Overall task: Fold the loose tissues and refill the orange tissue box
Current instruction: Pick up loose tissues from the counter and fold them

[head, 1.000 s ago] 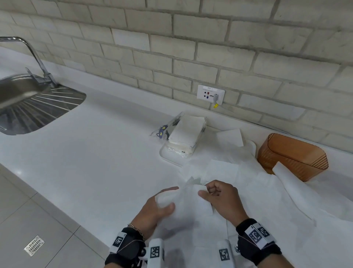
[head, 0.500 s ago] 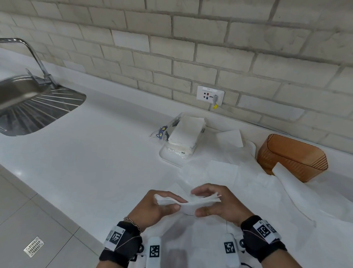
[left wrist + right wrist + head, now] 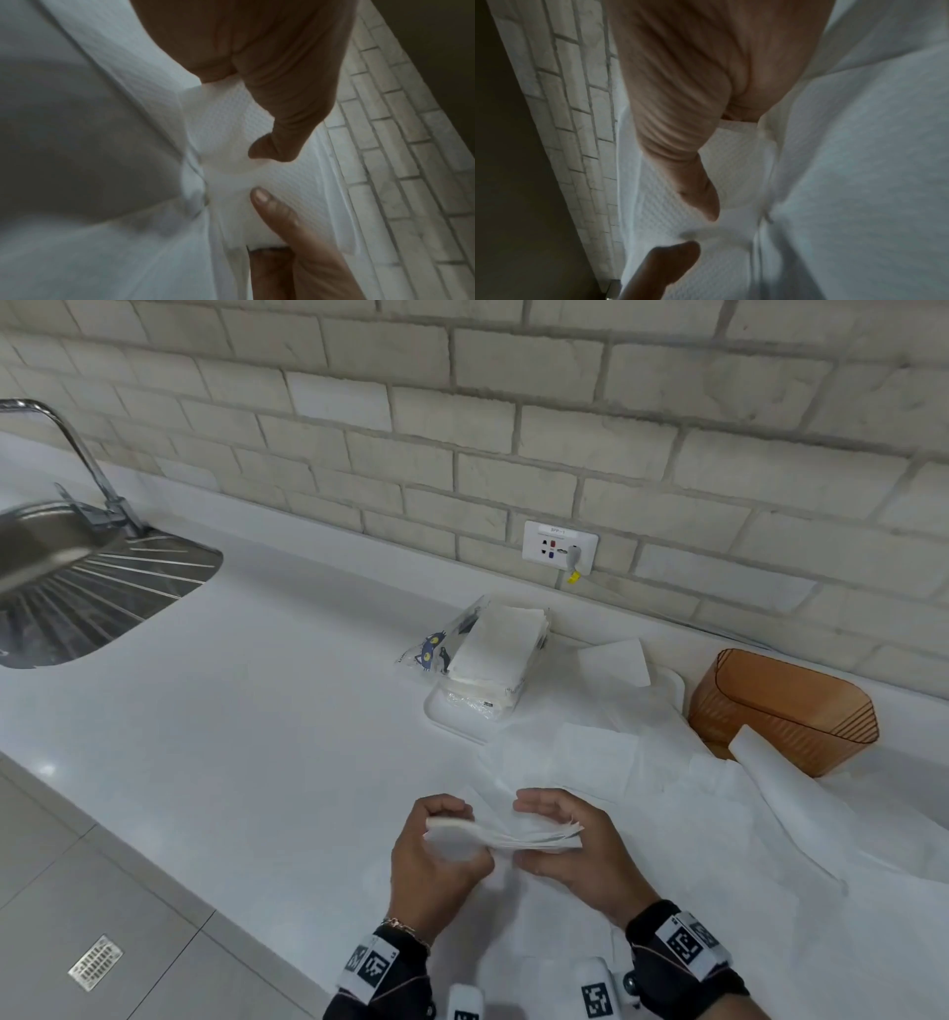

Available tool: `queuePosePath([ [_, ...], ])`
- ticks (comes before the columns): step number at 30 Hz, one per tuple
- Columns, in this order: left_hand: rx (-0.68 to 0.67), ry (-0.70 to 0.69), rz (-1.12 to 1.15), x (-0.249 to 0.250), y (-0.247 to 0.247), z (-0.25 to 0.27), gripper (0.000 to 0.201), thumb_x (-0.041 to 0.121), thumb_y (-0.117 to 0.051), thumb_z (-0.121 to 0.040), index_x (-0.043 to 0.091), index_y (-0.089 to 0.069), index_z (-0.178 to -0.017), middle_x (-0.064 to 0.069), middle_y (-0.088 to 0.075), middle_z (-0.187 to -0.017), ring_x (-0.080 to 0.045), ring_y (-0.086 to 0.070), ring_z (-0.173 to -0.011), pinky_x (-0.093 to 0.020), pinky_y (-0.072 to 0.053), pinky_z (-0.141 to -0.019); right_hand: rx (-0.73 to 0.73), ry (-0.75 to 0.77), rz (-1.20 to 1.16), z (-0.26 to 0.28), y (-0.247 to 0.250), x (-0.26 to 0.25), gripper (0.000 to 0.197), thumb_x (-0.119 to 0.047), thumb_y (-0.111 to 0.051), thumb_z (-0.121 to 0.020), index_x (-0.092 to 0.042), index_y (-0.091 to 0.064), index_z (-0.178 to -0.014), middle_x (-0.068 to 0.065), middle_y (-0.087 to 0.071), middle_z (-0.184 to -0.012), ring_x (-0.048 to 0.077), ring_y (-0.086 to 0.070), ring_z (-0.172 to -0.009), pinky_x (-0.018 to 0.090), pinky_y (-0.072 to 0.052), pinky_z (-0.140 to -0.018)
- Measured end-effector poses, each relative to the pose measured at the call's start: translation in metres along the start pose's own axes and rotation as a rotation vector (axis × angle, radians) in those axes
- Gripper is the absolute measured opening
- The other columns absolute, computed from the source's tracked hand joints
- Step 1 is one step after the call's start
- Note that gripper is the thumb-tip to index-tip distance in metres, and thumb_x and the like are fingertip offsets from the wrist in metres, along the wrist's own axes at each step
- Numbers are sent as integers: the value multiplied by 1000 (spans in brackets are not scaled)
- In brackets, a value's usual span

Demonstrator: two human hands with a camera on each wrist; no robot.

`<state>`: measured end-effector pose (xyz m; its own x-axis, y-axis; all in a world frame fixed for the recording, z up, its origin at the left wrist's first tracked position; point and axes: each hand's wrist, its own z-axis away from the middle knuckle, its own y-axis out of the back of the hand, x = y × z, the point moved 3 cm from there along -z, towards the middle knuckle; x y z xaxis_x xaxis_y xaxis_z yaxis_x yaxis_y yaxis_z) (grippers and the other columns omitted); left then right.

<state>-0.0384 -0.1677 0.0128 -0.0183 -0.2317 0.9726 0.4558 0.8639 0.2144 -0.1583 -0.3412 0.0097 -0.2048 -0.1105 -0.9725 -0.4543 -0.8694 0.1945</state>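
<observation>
A folded white tissue [image 3: 506,837] is held flat above the counter between both hands. My left hand [image 3: 444,834] grips its left end, thumb below and fingers curled over the top. My right hand [image 3: 557,834] pinches the right end, where the layered edges show. Both wrist views show the embossed tissue [image 3: 231,162] [image 3: 731,182] pinched between thumb and fingers. The orange tissue box [image 3: 780,706] lies on its side at the right by the wall. Several loose tissues [image 3: 693,793] lie spread between it and my hands.
A white tray [image 3: 452,719] holds a stack of tissues in a clear wrapper [image 3: 493,654] near the wall. A steel sink [image 3: 77,588] with a tap is at the far left. A wall socket [image 3: 560,546] sits above the counter. The counter's front edge runs just left of my wrists.
The tissue went from a loose sheet to a flat folded bundle. Both hands rose slightly and now hold its two ends level.
</observation>
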Motion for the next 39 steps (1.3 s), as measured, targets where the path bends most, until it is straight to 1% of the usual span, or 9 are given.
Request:
queuePosePath([
  [4, 1, -112, -25, 15, -6, -6, 33, 5, -77, -64, 26, -71, -89, 11, -77, -90, -11, -73, -82, -31, -60, -74, 40, 30, -27, -6, -1, -9, 59, 3, -90, -73, -27, -72, -120, -10, -76, -120, 7, -68, -119, 25, -55, -99],
  [7, 32, -29, 1, 11, 9, -13, 42, -8, -79, -67, 28, -74, -88, 10, -77, -90, -12, -72, -78, -24, -58, -70, 70, 18, -59, -6, 6, -11, 56, 2, -91, -72, -28, -73, -117, -8, -78, -115, 7, -70, -109, 23, -58, -90],
  [12, -93, 139, 4, -2, 14, -14, 34, 3, -93, -67, 26, -81, -89, 5, -81, -85, -16, -77, -80, -29, -63, -70, 36, -68, -20, -8, 6, 3, 43, -2, -92, -72, -22, -76, -106, -5, -80, -101, 13, -75, -95, 21, -57, -76],
  [17, -40, 83, 90, 17, 21, -18, 20, 3, -93, -72, 17, -83, -82, 1, -82, -83, -8, -75, -74, -19, -56, -66, 78, -37, -27, -16, 1, -10, 36, -5, -95, -70, -25, -80, -95, -4, -79, -92, 6, -70, -80, 20, -55, -71],
  [25, -91, 130, 50, 2, 56, -19, 36, 0, -95, -68, 26, -85, -92, 4, -82, -93, -11, -75, -82, -24, -60, -72, 29, -42, 28, -21, -19, 0, 57, 2, -88, -67, -27, -73, -114, -5, -78, -110, 15, -73, -106, 28, -60, -93],
  [27, -61, 146, 63, -4, 52, -17, 36, -4, -92, -68, 22, -84, -92, 1, -82, -90, -15, -76, -82, -24, -60, -70, 9, -46, 56, -22, -25, 1, 52, 6, -80, -69, -22, -73, -111, -3, -79, -106, 16, -74, -102, 31, -61, -91],
  [31, -17, 121, 70, 2, 39, -13, 31, -6, -86, -72, 24, -84, -83, 2, -82, -85, -11, -76, -77, -19, -56, -67, -13, -20, 69, -21, -34, -9, 53, 13, -68, -70, -25, -73, -107, -7, -78, -100, 10, -73, -90, 22, -59, -76],
  [34, 4, 72, 130, 9, 40, -15, 31, -9, -85, -73, 20, -83, -81, -1, -82, -88, -11, -76, -80, -21, -59, -70, 33, 30, 32, -18, -29, -18, 54, 17, -65, -71, -23, -71, -107, -8, -78, -104, 10, -72, -97, 23, -60, -80],
  [39, -22, 91, 93, -1, 49, -14, 42, -1, -94, -68, 23, -81, -100, 6, -82, -96, -10, -76, -88, -21, -60, -73, 24, -14, 56, -12, -18, 1, 55, 5, -78, -76, -31, -69, -117, -12, -77, -111, 7, -72, -106, 22, -58, -91],
])
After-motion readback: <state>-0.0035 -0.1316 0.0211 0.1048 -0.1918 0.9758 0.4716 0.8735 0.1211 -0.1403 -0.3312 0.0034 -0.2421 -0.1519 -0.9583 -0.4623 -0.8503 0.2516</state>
